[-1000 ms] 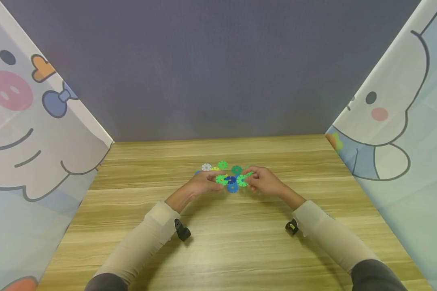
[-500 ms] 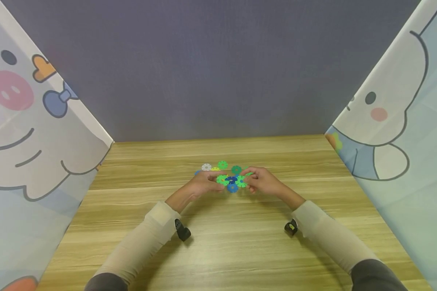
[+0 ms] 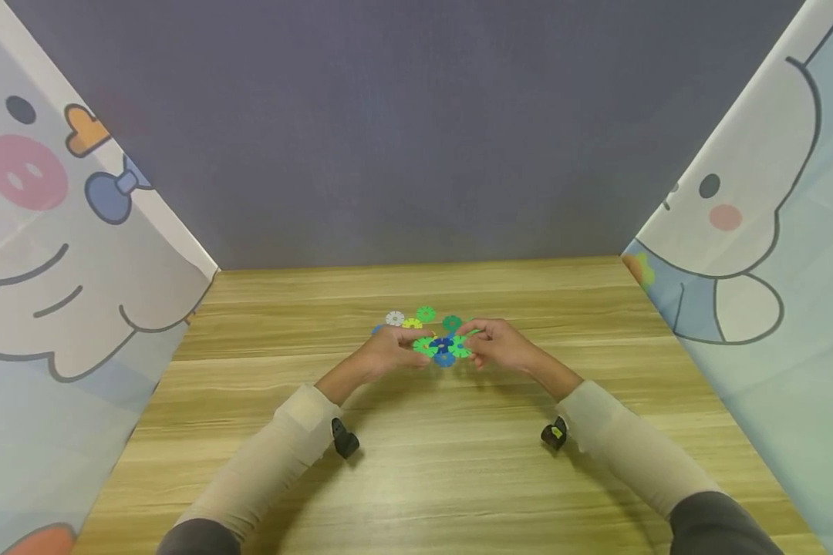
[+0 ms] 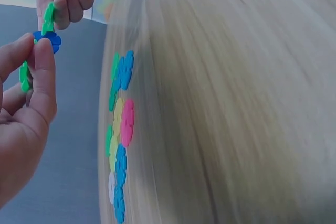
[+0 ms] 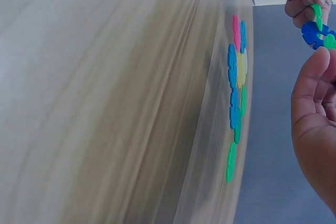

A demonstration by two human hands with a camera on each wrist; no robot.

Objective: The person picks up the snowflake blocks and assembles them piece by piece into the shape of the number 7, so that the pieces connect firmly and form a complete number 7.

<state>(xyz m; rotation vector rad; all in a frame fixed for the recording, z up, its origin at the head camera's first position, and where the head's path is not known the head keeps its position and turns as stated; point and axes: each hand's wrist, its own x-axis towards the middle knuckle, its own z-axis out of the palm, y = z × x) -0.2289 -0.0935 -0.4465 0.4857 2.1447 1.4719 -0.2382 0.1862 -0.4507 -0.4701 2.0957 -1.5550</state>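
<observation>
Both hands are raised over the table and face each other. My left hand point(image 3: 387, 353) pinches a bright green notched snowflake disc point(image 3: 425, 346) between thumb and fingers. A dark blue snowflake disc point(image 4: 56, 41) sits at that disc's inner edge, in the middle between the hands. From the other side, my right hand point(image 3: 503, 344) pinches a second bright green disc point(image 4: 48, 18), whose edge meets the dark blue disc. In the right wrist view the dark blue disc point(image 5: 311, 34) shows a round centre hole, and the right fingertips partly cover their green disc point(image 5: 329, 41).
Loose discs lie on the wooden table point(image 3: 403, 478) beneath and behind the hands: white point(image 3: 394, 318), yellow point(image 3: 413, 324), green point(image 3: 426, 314), dark green point(image 3: 452, 323), pink point(image 4: 127, 123) and several blue ones point(image 5: 232, 66). A grey panel point(image 3: 416, 139) stands at the back.
The right hand's green disc has shifted slightly left and turned, and now overlaps the dark blue disc's edge. The left hand has stayed almost still.
</observation>
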